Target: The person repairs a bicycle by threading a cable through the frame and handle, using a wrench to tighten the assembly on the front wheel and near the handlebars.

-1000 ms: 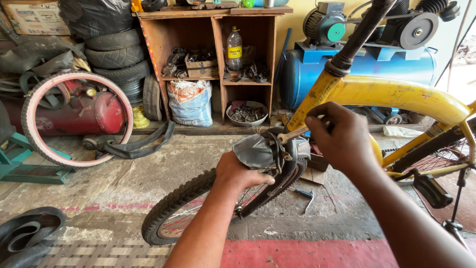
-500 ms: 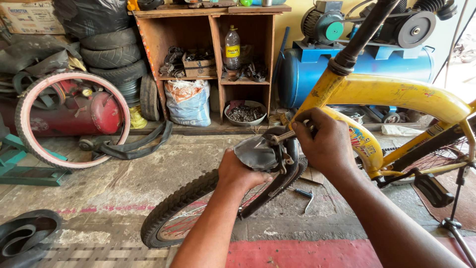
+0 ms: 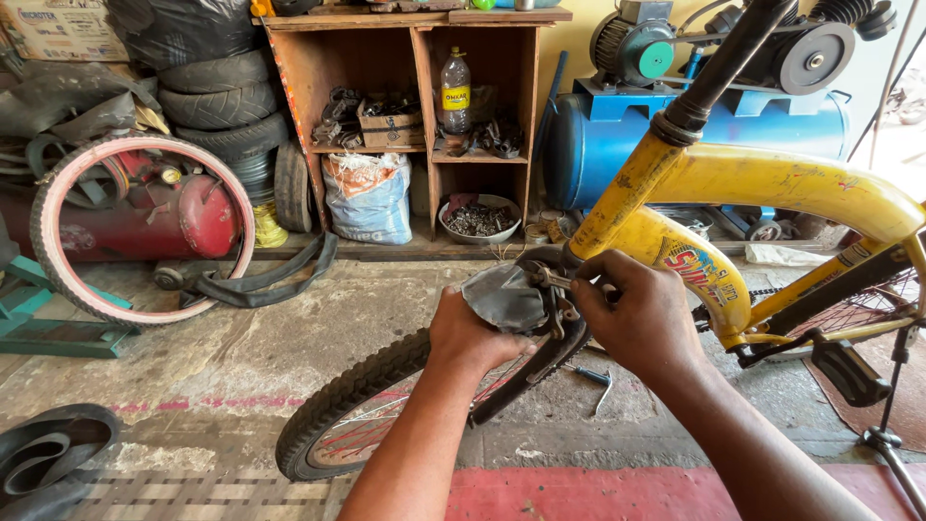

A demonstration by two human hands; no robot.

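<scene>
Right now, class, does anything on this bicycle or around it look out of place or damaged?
Yes. The yellow frame has chipped, scuffed paint, and a loose inner tube sprawls on the floor beside the pink-rimmed wheel instead of being stored.

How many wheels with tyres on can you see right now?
2. The black-tyred front wheel sits in the yellow bike's fork, below the left hand and right hand. A pink-tyred wheel leans by the red tank. The bike's rear wheel is mostly out of frame.
</scene>
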